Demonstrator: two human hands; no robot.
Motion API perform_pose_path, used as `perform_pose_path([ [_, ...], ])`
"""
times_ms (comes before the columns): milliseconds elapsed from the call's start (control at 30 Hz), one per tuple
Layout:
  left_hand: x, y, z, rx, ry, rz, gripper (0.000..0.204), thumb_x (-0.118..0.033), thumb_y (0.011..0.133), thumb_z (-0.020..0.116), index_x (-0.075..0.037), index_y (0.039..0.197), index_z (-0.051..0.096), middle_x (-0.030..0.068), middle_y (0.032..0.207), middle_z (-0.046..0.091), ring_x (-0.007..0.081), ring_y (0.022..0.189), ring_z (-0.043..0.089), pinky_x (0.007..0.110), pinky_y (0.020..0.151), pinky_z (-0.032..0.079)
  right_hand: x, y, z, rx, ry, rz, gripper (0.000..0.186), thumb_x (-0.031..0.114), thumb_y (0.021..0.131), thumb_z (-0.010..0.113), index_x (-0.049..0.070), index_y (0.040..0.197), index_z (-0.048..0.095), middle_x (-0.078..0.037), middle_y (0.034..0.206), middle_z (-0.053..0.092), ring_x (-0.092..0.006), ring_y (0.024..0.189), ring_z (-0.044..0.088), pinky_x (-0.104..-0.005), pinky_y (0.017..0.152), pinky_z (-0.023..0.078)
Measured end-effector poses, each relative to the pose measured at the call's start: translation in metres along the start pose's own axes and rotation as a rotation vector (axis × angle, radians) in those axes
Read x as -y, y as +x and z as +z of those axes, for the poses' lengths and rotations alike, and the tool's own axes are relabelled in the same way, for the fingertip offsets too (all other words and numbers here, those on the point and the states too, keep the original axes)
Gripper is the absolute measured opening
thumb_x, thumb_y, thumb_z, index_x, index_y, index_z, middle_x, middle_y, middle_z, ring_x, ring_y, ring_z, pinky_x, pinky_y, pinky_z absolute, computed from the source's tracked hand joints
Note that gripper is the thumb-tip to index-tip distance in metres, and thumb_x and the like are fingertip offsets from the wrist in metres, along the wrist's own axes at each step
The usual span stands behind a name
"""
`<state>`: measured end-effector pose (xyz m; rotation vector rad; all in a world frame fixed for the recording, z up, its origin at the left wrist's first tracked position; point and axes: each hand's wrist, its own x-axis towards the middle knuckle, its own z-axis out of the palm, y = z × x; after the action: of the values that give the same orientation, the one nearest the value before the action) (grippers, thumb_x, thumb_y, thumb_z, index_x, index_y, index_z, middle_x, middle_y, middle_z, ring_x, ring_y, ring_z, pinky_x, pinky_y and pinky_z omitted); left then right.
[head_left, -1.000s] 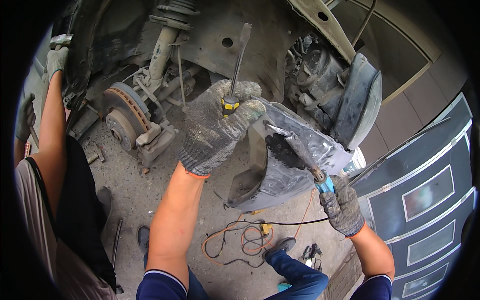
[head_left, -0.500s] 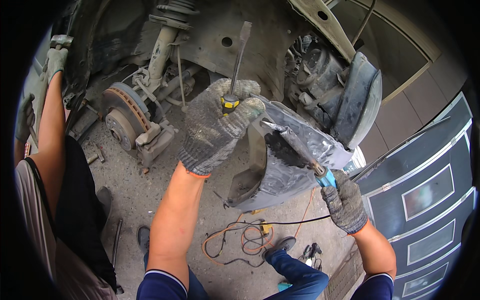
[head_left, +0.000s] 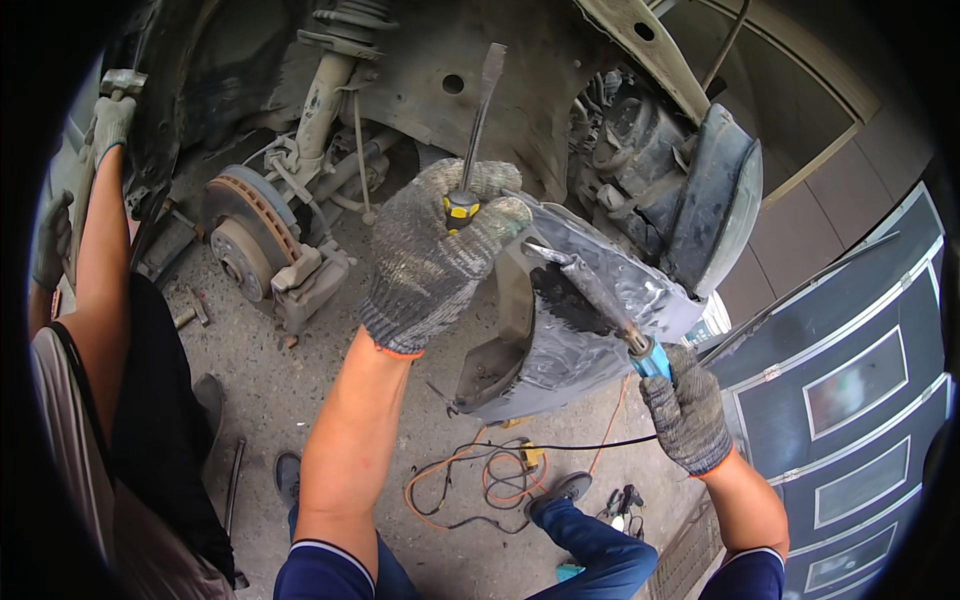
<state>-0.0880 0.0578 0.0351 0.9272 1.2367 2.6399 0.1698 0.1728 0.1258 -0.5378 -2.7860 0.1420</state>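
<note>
My left hand (head_left: 430, 250), in a grey knit glove, is closed round the yellow-and-black handle of a flathead screwdriver (head_left: 482, 120), its blade pointing up. The thumb side of that glove is by the edge of a scuffed grey bumper (head_left: 590, 345), which has a dark scraped patch. My right hand (head_left: 688, 410), gloved alike, grips the blue handle of a soldering iron (head_left: 610, 300). Its metal barrel slants up and left across the bumper, the flattened tip over the dark patch near my left fingers. Whether the tip touches the plastic I cannot tell.
At left a co-worker holds a hammer (head_left: 122, 84) upright. Behind are a brake disc (head_left: 250, 230), a strut (head_left: 325, 100) and a headlight (head_left: 715, 200). Tangled cords (head_left: 485, 480) lie on the floor between my feet. A dark panelled door (head_left: 850, 400) stands at right.
Very little differs. My right hand and the soldering iron's handle have shifted slightly; the left hand, screwdriver and bumper stay almost where they were.
</note>
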Motion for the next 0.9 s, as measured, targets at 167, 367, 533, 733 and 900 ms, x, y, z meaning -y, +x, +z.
perform_pose_path([
  [167,0.0,0.0,0.001,-0.002,-0.001,-0.002,0.024,-0.006,0.082,0.078,0.0,0.105,0.07,0.0078,0.094,0.071,0.0123,0.084,0.068,0.027,0.075,0.056,0.004,-0.006,-0.002,0.023,-0.012,0.085,0.029,0.023,0.096,0.062,0.003,0.116,0.06,-0.016,0.074,0.063,-0.0311,0.067,0.064,-0.0398,0.065,0.05],
  [367,-0.002,-0.001,0.002,0.005,-0.068,-0.033,0.024,-0.006,0.082,0.078,0.0,0.105,0.07,0.0071,0.095,0.071,0.0116,0.084,0.067,0.027,0.075,0.055,0.004,-0.01,0.0,-0.008,-0.043,0.072,0.032,0.024,0.094,0.065,0.004,0.118,0.061,-0.018,0.077,0.065,-0.0356,0.071,0.067,-0.0423,0.067,0.052],
  [533,0.0,-0.001,0.003,-0.027,-0.006,0.015,0.024,-0.006,0.082,0.079,0.0,0.104,0.07,0.0067,0.095,0.071,0.012,0.085,0.067,0.027,0.077,0.055,0.005,-0.012,0.004,-0.033,-0.047,0.091,0.032,0.023,0.093,0.066,0.004,0.118,0.061,-0.018,0.079,0.066,-0.0361,0.073,0.068,-0.0426,0.068,0.052],
  [733,0.004,0.0,0.002,-0.025,0.027,0.038,0.025,-0.007,0.081,0.079,-0.001,0.104,0.071,0.0077,0.096,0.072,0.0139,0.086,0.068,0.028,0.078,0.056,0.005,-0.014,0.004,-0.026,-0.058,0.11,0.032,0.023,0.093,0.066,0.004,0.118,0.062,-0.018,0.08,0.067,-0.0357,0.074,0.068,-0.0423,0.068,0.053],
  [900,0.004,-0.001,0.0,-0.018,0.023,0.039,0.025,-0.007,0.081,0.079,-0.001,0.104,0.071,0.0084,0.098,0.072,0.0142,0.087,0.068,0.028,0.078,0.056,0.005,-0.014,0.008,-0.034,-0.033,0.052,0.025,0.016,0.096,0.06,0.002,0.116,0.06,-0.015,0.08,0.065,-0.0269,0.071,0.064,-0.0372,0.068,0.051],
])
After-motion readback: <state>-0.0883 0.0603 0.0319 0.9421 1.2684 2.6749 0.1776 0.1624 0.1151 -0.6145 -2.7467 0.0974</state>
